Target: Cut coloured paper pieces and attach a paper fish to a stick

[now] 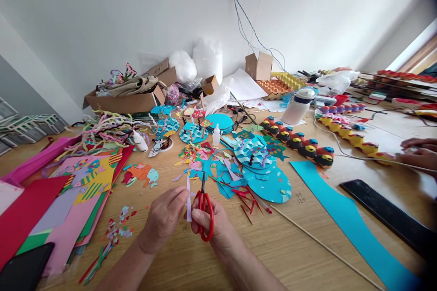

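My left hand [163, 218] pinches a narrow lilac paper strip [189, 204] that hangs upright between my two hands. Just to its right, my right hand [215, 223] is closed round red-handled scissors [205, 218], whose blades point away from me and look closed. The strip's lower part is close to my right thumb; whether they touch I cannot tell. Beyond the scissors lies a pile of blue paper scraps [218, 177]. Orange and light blue paper fish [145, 173] lie farther left, and small cut bits [119, 227] are strewn beside my left forearm.
Coloured paper sheets [82, 191] are stacked at the left. A glue bottle [216, 136] stands past the scraps. At the right are a blue strip [337, 204], a wooden stick [321, 243], a black phone-like slab [382, 211] and another person's hand [419, 154].
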A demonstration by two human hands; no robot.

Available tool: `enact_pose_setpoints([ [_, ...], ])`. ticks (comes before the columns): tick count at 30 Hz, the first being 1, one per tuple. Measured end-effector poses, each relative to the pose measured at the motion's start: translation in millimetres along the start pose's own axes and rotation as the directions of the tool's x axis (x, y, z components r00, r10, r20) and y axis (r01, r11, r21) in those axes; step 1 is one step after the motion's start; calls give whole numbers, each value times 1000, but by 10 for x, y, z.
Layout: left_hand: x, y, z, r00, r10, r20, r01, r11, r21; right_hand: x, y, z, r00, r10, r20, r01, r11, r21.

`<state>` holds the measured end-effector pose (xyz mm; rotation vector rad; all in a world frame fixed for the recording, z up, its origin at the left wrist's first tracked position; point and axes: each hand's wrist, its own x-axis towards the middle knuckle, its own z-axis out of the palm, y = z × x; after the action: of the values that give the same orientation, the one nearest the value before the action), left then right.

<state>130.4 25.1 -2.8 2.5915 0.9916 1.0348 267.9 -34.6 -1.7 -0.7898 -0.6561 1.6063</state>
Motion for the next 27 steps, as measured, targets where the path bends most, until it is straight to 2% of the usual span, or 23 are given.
enact_pose_setpoints([
  [4, -22, -15, 28, 997, -66, 37, 67, 997, -44, 7, 16, 33, 998, 43, -50, -43, 999, 13],
  [7, -1, 19, 56, 980, -197, 21, 198, 965, -174, 20, 22, 38, 994, 63, -94, -65, 998, -15],
  [9, 30, 71, 76, 934, -354, -45, 324, 893, -311, 27, 16, 32, 992, 61, -106, -66, 997, -43],
  [11, 55, 139, 84, 855, -516, -57, 432, 768, -472, 32, 3, 20, 992, 46, -119, -57, 995, -86],
  [12, 61, 175, 81, 818, -575, -4, 480, 686, -548, 34, -4, 13, 991, 35, -126, -49, 993, -111],
  [14, 58, 242, 56, 769, -610, 190, 559, 498, -663, 39, -16, -1, 990, 16, -139, -38, 987, -153],
  [16, 42, 292, 18, 750, -560, 351, 600, 353, -718, 48, -20, -10, 989, 11, -148, -38, 982, -184],
  [17, 35, 308, 0, 753, -538, 379, 599, 324, -732, 54, -19, -12, 988, 10, -152, -41, 979, -197],
  [18, 31, 316, -14, 760, -525, 383, 595, 326, -735, 61, -15, -12, 988, 13, -154, -46, 976, -213],
  [21, 39, 295, -16, 759, -540, 363, 614, 410, -674, 79, 6, -7, 989, 22, -146, -57, 968, -246],
  [27, 65, 216, 44, 764, -584, 274, 608, 509, -609, 75, 23, -22, 993, 59, -103, -88, 950, -300],
])
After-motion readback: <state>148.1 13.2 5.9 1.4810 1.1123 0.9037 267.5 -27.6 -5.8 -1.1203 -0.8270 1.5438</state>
